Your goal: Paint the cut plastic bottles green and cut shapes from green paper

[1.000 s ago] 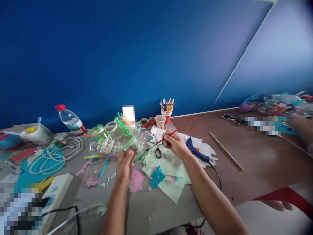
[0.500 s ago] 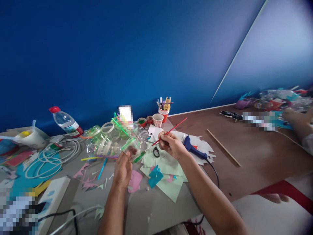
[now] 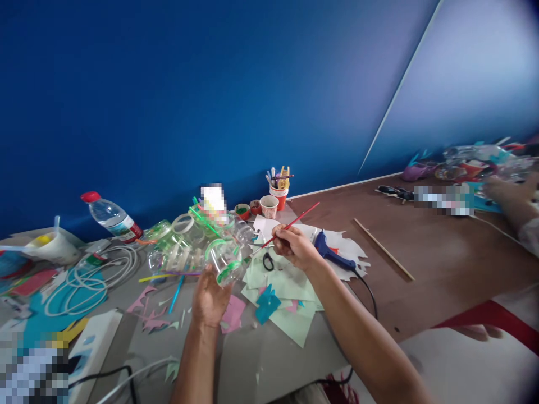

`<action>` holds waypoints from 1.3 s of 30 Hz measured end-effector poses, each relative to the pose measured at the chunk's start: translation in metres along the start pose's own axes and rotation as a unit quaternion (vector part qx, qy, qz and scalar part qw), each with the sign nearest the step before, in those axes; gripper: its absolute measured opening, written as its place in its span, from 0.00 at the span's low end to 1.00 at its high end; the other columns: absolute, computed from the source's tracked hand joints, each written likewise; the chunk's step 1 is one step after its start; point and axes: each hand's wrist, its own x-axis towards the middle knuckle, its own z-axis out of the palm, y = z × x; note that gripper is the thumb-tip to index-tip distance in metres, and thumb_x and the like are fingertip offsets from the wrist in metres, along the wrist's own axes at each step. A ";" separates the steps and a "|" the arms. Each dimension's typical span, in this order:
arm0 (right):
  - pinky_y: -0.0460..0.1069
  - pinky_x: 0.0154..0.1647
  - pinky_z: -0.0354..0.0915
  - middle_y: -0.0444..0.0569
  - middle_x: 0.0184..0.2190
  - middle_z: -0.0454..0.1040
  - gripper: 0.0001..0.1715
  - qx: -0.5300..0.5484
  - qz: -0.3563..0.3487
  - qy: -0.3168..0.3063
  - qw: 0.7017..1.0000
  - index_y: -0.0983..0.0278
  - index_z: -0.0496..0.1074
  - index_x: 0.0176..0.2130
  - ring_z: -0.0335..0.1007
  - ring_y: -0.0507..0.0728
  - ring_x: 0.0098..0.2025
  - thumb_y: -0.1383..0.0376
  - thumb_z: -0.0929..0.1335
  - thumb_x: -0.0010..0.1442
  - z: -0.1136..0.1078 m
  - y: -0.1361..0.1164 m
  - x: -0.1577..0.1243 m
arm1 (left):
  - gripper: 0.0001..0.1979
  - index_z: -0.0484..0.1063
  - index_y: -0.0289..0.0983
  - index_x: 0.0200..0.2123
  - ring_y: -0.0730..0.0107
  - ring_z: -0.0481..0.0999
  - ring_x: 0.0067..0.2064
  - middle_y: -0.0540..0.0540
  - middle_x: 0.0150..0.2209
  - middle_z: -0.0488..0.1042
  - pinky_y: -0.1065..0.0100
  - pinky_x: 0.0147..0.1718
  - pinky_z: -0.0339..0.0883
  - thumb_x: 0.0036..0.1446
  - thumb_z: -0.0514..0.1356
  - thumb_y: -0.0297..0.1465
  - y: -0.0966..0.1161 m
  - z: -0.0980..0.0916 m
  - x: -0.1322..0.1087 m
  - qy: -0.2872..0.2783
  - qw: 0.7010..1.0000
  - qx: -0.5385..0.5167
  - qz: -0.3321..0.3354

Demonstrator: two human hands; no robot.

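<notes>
In my left hand [image 3: 211, 298] is a clear plastic bottle piece [image 3: 225, 259], its fingers closed around the underside. Green paint runs along the piece's edges, and it is tilted. My right hand [image 3: 295, 247] pinches a thin red paintbrush [image 3: 305, 214] by the handle, with the bristle end pointing down and left towards the plastic piece. A gap shows between bristles and plastic. Below the right hand lie a pair of scissors [image 3: 268, 261], partly hidden, and pale green paper sheets [image 3: 295, 317]. A blue glue gun [image 3: 337, 258] rests just right of that hand.
Clear plastic pieces [image 3: 179, 252] and straws are heaped at left, near a red-capped bottle [image 3: 112, 217]. Small paint cups [image 3: 268, 206] stand by the wall. A white cable [image 3: 90, 280] lies coiled beside a power strip [image 3: 95, 348]. A wooden stick [image 3: 384, 248] and another person's hand [image 3: 511, 193] are rightward.
My left hand has turned the plastic piece, so its green-edged round end now faces more upward. My right hand and the brush have hardly moved.
</notes>
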 end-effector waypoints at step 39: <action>0.42 0.15 0.44 0.39 0.14 0.66 0.06 0.043 0.057 -0.035 0.997 0.66 0.67 0.27 0.42 0.43 0.11 0.65 0.68 0.49 0.013 0.008 -0.002 | 0.19 0.76 0.41 0.39 0.56 0.76 0.43 0.43 0.40 0.79 0.54 0.43 0.72 0.44 0.68 0.43 -0.001 0.004 -0.007 -0.064 0.998 -0.015 -0.011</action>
